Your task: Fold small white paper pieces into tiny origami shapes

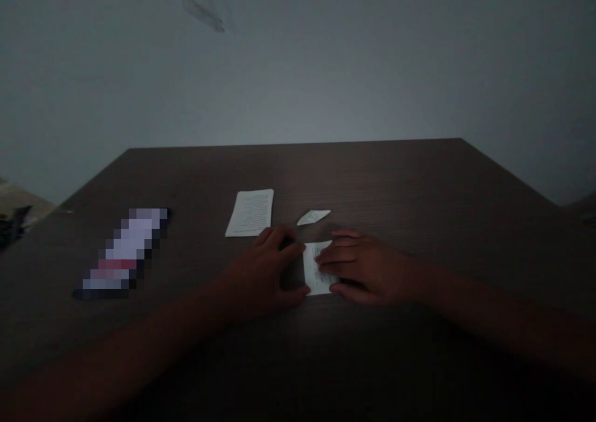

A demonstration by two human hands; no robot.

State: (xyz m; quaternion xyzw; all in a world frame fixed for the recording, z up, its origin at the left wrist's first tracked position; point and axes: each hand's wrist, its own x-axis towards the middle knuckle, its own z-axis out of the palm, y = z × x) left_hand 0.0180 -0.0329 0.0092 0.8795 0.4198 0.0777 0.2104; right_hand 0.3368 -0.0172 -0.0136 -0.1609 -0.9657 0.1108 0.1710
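A small printed sheet of paper (313, 282) lies flat on the table between my hands. The fingertips and thumb of my left hand (267, 270) touch its left edge, with the fingers apart. My right hand (370, 267) rests over its right side, fingers spread and lying flat on the paper, covering part of the print. Just beyond them is a small folded piece of printed paper (313, 216), pointed at its ends. A stack of printed paper sheets (251, 211) lies past my left hand.
A phone-like device (125, 248) with a blurred-out screen lies at the left of the dark wooden table (395, 180). A pale wall (326, 62) rises behind the table's far edge. Some unclear items show beyond the left edge.
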